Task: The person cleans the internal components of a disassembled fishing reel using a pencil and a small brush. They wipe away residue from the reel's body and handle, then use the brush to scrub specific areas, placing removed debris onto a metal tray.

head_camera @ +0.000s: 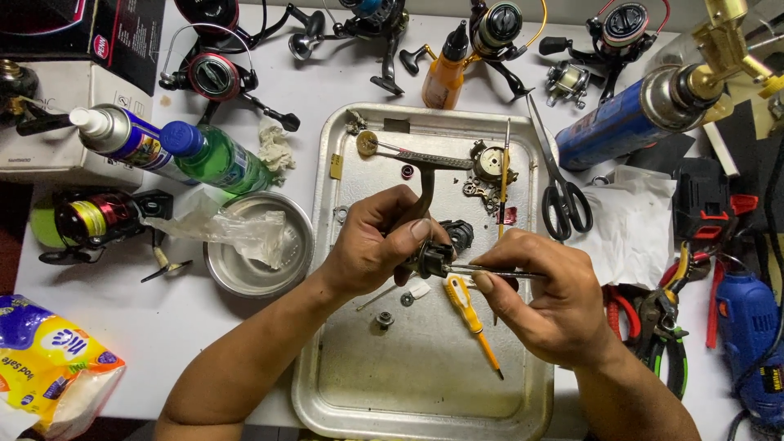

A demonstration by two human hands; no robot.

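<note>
Metal tray (343, 384) underneath; left hand (371, 245) clenched round dark reel body (430, 257), right hand (555, 302) pinching thin metal tool (490, 272) against it, yellow screwdriver (469, 314) below.

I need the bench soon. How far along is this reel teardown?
Done: gears and small washers already lie loose on the metal tray. In hand: the left hand grips the dark reel body while the right hand works a thin tool into it. Left: everything is still apart.
</note>
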